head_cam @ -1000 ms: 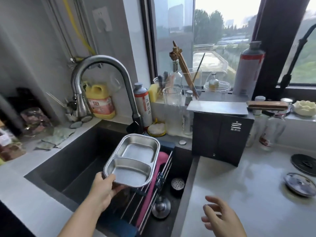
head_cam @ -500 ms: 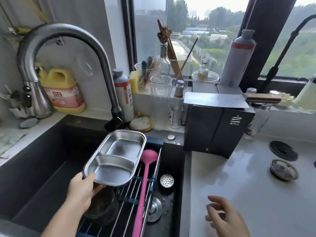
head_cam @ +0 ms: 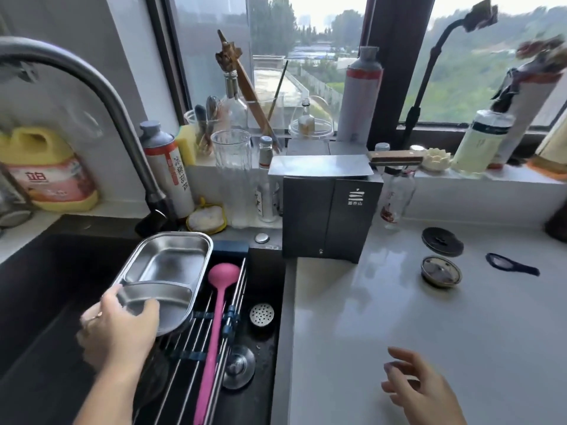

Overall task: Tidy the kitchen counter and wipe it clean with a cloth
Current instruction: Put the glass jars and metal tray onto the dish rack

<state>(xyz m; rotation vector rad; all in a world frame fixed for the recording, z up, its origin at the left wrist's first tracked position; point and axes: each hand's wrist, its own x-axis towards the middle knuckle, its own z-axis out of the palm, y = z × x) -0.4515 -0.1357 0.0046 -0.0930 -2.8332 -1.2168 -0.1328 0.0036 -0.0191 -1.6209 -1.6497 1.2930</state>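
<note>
My left hand (head_cam: 118, 329) grips the near end of a two-compartment steel tray (head_cam: 165, 265), held over the wire rack (head_cam: 196, 348) that spans the dark sink (head_cam: 46, 286). A pink ladle (head_cam: 216, 317) lies on the rack just right of the tray. My right hand (head_cam: 420, 391) hovers over the pale counter (head_cam: 383, 317) with fingers spread and nothing in it. On the counter farther right sit a small glass lid (head_cam: 441, 271), a black round lid (head_cam: 442, 241) and a dark blue spoon (head_cam: 511, 264). No cloth is in view.
A black box (head_cam: 328, 210) stands at the counter's back, beside the sink. The curved tap (head_cam: 92, 96) arches over the sink. Bottles, a glass (head_cam: 231, 157), a yellow detergent jug (head_cam: 46, 173) and a sponge (head_cam: 206, 219) crowd the windowsill and back ledge.
The view has swung right and closer, bringing the spoon and more counter into sight. My left hand's thumb has slid further onto the tray's near compartment. My right hand stays over the counter.
</note>
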